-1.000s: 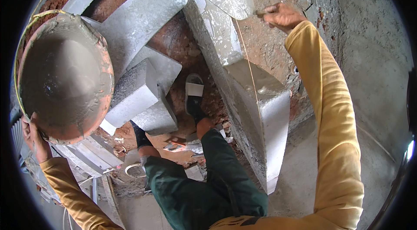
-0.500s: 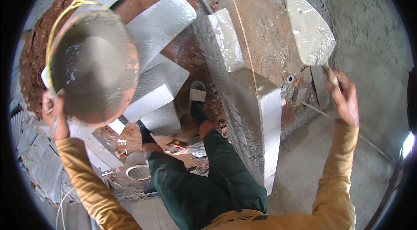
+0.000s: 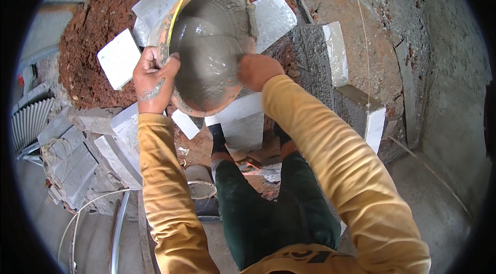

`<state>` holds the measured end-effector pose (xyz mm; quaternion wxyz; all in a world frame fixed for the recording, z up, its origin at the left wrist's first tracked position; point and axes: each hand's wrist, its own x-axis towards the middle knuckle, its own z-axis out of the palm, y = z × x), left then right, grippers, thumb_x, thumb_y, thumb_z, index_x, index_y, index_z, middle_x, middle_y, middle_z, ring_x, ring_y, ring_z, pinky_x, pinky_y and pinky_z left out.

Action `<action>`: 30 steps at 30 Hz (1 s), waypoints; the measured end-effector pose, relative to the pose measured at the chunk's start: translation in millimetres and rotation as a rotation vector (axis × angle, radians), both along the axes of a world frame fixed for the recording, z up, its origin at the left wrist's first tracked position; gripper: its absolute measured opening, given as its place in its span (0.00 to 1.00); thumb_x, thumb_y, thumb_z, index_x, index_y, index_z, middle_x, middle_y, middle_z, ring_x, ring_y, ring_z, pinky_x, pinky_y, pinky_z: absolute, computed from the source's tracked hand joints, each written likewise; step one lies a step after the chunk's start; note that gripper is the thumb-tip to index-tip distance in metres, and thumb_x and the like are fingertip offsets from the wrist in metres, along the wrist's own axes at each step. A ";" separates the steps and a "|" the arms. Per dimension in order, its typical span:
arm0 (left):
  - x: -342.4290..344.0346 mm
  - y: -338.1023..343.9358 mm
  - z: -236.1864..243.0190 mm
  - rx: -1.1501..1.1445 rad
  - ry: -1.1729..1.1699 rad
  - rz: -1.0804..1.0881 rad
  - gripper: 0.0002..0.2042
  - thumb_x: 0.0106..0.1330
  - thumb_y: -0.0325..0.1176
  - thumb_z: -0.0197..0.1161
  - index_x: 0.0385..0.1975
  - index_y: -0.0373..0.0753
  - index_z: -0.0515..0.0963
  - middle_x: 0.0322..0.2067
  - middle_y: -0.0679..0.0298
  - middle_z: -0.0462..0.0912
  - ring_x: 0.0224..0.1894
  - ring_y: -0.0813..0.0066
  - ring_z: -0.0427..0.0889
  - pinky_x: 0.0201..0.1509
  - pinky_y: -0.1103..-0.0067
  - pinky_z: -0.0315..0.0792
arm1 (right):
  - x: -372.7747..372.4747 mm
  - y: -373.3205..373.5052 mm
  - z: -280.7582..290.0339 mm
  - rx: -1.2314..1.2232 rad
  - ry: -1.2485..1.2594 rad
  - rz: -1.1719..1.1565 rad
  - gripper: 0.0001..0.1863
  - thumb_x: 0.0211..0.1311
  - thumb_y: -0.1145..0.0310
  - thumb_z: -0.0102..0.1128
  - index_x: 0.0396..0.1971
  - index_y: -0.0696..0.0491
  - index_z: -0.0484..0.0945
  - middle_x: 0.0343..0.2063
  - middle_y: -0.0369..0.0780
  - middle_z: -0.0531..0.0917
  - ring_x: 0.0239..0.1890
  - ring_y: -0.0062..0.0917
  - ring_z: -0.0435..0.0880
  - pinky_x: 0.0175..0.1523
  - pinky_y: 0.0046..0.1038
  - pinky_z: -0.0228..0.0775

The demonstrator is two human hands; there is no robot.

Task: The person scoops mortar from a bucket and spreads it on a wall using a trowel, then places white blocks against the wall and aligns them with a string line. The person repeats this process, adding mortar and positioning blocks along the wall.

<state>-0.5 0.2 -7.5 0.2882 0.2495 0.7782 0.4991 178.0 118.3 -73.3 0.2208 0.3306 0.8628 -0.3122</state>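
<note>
Low wall of grey blocks (image 3: 330, 62) with white faces, just right of the pan and set against red earth (image 3: 93, 51); loose blocks (image 3: 120, 57) left of and below the pan. Round orange mortar pan (image 3: 209, 46) smeared with wet grey mortar, held chest-high and tilted, hollow toward the camera; left hand (image 3: 152, 80) with fingers curled tight over the near-left rim, right hand (image 3: 257, 71) at the lower-right rim, finger spread not discernible, no trowel seen. Step judged as gathering mortar from the pan; next move judged to need a firm left-hand hold.
</note>
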 end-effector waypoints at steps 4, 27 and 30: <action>-12.3 -7.7 -2.6 0.000 0.028 -0.005 0.07 0.57 0.23 0.62 0.24 0.39 0.70 0.20 0.77 0.67 0.22 0.91 0.60 0.26 0.90 0.56 | 47.9 6.8 25.2 -0.471 0.087 -0.224 0.18 0.57 0.57 0.54 0.32 0.59 0.79 0.28 0.45 0.82 0.31 0.33 0.81 0.39 0.31 0.70; -56.4 -40.0 -24.3 0.002 -0.019 0.052 0.09 0.62 0.29 0.60 0.24 0.44 0.68 0.25 0.76 0.70 0.28 0.90 0.62 0.33 0.89 0.57 | 321.4 178.5 108.6 0.155 -0.393 0.026 0.17 0.60 0.57 0.51 0.35 0.57 0.78 0.28 0.46 0.82 0.31 0.34 0.82 0.40 0.35 0.75; -58.4 -42.7 -22.7 -0.029 -0.023 0.030 0.09 0.64 0.31 0.59 0.25 0.44 0.66 0.26 0.75 0.71 0.28 0.89 0.65 0.35 0.87 0.61 | 321.3 181.6 87.6 0.174 -0.523 0.072 0.16 0.59 0.59 0.53 0.39 0.55 0.78 0.35 0.48 0.82 0.38 0.40 0.81 0.46 0.39 0.72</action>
